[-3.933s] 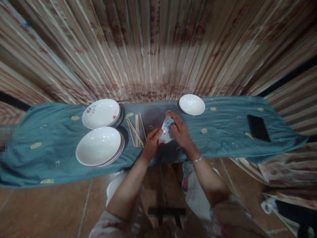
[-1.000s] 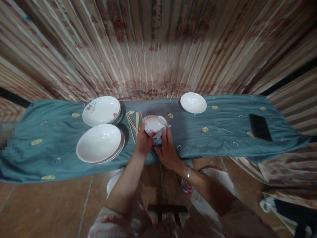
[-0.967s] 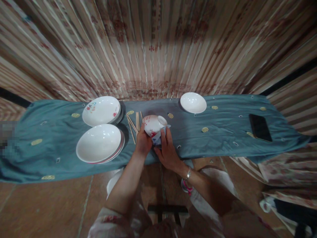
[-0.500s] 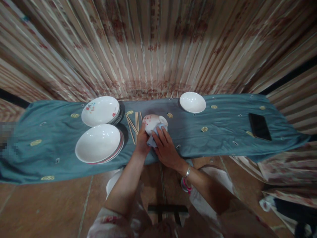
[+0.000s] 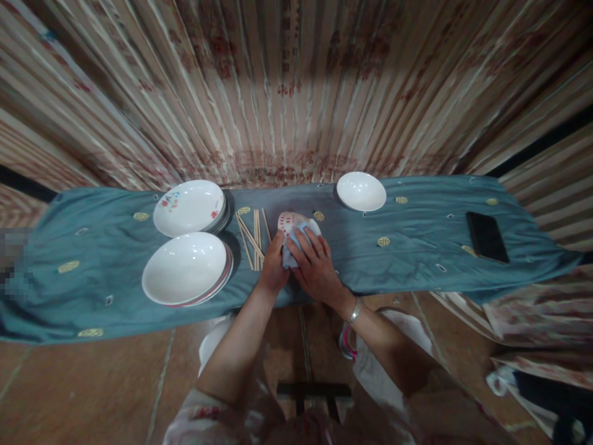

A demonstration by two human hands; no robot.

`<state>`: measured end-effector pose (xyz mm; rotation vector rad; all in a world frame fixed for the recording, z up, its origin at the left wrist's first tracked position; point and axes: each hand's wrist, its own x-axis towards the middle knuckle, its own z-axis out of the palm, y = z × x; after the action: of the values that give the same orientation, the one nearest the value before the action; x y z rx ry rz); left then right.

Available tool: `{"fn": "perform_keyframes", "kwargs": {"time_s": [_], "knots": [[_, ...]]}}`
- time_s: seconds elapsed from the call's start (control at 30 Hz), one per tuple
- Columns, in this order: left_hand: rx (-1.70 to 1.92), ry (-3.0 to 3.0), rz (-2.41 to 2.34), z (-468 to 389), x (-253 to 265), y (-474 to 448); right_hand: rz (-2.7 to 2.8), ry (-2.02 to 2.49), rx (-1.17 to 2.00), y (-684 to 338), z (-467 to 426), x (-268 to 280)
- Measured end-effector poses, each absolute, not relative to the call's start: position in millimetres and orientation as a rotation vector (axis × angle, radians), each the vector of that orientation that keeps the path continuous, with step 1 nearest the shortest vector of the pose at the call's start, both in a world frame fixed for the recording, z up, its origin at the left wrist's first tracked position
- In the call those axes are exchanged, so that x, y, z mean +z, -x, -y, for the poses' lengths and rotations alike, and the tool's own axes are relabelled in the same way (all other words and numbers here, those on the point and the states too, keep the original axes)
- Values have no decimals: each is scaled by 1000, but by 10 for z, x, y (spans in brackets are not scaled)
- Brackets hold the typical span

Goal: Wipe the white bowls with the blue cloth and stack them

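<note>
Held bowl [image 5: 286, 219] shifted right, more chopsticks [image 5: 257, 232] showing.
Left fingers [image 5: 278, 241] grip it, right fingers [image 5: 306, 246] hold cloth [image 5: 288, 258] against it; white bowl [image 5: 361, 191] face-up near worktop [image 5: 417, 238] back edge.

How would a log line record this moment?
left hand: holds patterned bowl | right hand: holds blue cloth against it | to left: chopsticks | far right: phone

On the table [image 5: 410, 266], chopsticks [image 5: 256, 238] lie between two dish stacks [image 5: 185, 269], left, and the held bowl [image 5: 286, 219], right.

Two dish stacks [image 5: 189, 207] [image 5: 184, 269], two loose bowls [image 5: 361, 191] [image 5: 286, 220] (one held), one cloth [image 5: 289, 256]
</note>
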<state>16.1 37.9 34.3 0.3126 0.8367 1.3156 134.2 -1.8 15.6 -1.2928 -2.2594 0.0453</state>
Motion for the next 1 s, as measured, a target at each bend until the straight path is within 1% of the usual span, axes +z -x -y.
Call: {"fn": "perform_keyframes", "kwargs": {"time_s": [0.33,0.63,1.0], "knots": [[1293,-496,-844,-326,261,-215,2142,1231,-30,-1422,-88,191],[1210,-733,-862,-238,279,-209,1996,1183,100,-1534,-220,244],[1162,-699,-847,-216,303,-247,1898,1190,185,-1592,-320,308]]}}
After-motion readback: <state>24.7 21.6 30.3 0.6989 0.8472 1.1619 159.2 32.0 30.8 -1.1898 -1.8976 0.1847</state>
